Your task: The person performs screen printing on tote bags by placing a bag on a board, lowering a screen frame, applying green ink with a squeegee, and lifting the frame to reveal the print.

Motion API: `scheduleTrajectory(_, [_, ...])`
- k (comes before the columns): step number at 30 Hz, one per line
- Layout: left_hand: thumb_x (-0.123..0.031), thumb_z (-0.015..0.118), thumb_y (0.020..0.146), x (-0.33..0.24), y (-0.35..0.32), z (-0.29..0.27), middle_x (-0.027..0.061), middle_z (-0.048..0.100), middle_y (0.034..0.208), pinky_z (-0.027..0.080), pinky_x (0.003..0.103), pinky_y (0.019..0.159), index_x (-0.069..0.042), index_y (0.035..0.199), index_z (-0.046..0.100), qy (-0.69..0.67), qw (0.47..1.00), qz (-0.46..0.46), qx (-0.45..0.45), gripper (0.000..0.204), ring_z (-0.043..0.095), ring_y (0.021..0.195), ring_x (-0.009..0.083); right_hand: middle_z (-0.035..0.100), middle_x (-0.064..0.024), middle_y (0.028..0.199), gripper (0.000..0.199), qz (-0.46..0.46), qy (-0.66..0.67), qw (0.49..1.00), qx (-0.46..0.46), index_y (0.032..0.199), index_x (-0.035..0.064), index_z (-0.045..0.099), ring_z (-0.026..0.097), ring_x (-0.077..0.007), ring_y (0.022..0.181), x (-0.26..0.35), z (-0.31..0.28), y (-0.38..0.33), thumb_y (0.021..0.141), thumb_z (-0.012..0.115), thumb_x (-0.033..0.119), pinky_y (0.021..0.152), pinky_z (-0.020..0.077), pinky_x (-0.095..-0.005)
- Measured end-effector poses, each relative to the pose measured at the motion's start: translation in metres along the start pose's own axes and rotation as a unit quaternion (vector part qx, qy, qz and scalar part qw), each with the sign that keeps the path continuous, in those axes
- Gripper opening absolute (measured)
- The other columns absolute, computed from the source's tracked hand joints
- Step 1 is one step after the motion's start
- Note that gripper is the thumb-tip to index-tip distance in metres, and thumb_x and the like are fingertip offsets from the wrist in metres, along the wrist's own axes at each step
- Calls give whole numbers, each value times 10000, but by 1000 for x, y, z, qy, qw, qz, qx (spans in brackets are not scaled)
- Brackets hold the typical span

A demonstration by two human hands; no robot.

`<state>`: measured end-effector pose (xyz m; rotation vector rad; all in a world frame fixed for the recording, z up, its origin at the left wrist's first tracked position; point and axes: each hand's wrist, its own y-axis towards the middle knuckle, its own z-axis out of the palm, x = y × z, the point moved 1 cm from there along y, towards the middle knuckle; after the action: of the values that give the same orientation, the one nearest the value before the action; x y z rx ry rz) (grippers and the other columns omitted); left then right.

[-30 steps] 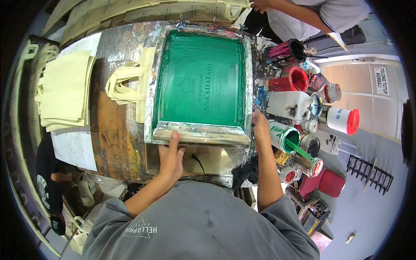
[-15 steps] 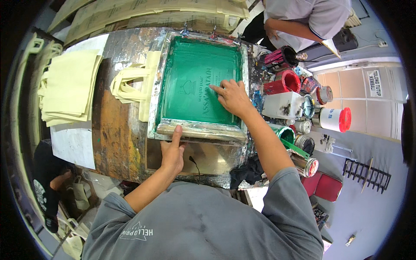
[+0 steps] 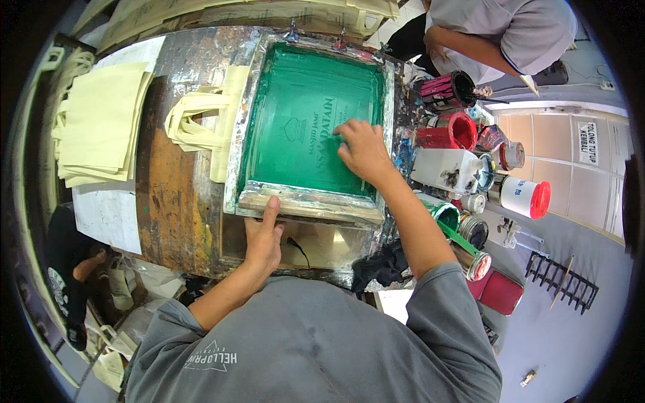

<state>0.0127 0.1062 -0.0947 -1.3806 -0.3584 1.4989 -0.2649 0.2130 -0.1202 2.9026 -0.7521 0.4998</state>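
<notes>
A screen-printing frame with green mesh lies over a pale yellow tote bag, whose handles stick out at the left. Dark lettering and a small drawing show on the mesh. My left hand grips the near rail, thumb on top and fingers tucked below. Over the right part of the mesh, beside the lettering, is my right hand. Its fingers are bent and apart, holding nothing; whether the fingertips touch the mesh I cannot tell.
A stack of yellow tote bags lies on the table's left. Along the right stand several ink cans, among them a red one and a green one. A black cloth lies near right. Another person stands at the far right.
My right hand has shifted slightly over the mesh, its index finger now more bent. My left hand keeps its grip on the rail. The whole view has shifted a little.
</notes>
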Motion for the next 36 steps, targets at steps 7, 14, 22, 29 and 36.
scheduleTrajectory(7, [-528, 760, 989, 0, -1, 2, 104, 438, 1581, 244, 569, 1252, -65, 1599, 280, -9, 1000, 17, 1, 904, 425, 1462, 254, 690, -221, 1229, 270, 412, 228, 851, -231, 1091, -1, 731, 642, -389, 1098, -29, -1, -109, 977, 615, 215, 1008, 483, -488])
scheduleTrajectory(14, [-394, 824, 975, 5, 11, -8, 33, 499, 1522, 379, 518, 1135, -164, 1564, 409, -70, 996, 19, 44, 757, 466, 1376, 207, 645, -221, 1355, 438, 325, 211, 899, -203, 1324, 8, 670, 580, -382, 1255, 12, -27, -136, 1010, 645, 312, 1107, 425, -530])
scheduleTrajectory(22, [-450, 821, 964, -36, -23, 16, 83, 575, 1441, 377, 574, 1185, -73, 1497, 498, -66, 995, 7, 78, 728, 551, 1321, 230, 644, -167, 1139, 559, 44, -107, 982, -151, 1317, 79, 639, 591, -338, 1124, 167, -18, -98, 860, 784, 365, 1043, 398, -510])
scheduleTrajectory(29, [-651, 607, 1012, -50, -2, 8, 206, 404, 1612, 228, 639, 1274, -16, 1600, 362, 226, 809, 448, 305, 900, 376, 1505, 410, 639, -87, 839, 429, -11, -201, 914, -351, 859, 106, 633, 604, -295, 838, 158, -148, -5, 881, 746, 519, 780, 396, -467])
scheduleTrajectory(36, [-935, 536, 803, 48, 93, -35, 215, 188, 1765, -22, 757, 1251, -132, 1691, 320, 705, 409, 537, 220, 1216, 76, 1640, 458, 639, -107, 696, 526, -35, -180, 908, -376, 774, 66, 638, 621, -323, 726, 148, -200, 45, 954, 696, 557, 707, 398, -469])
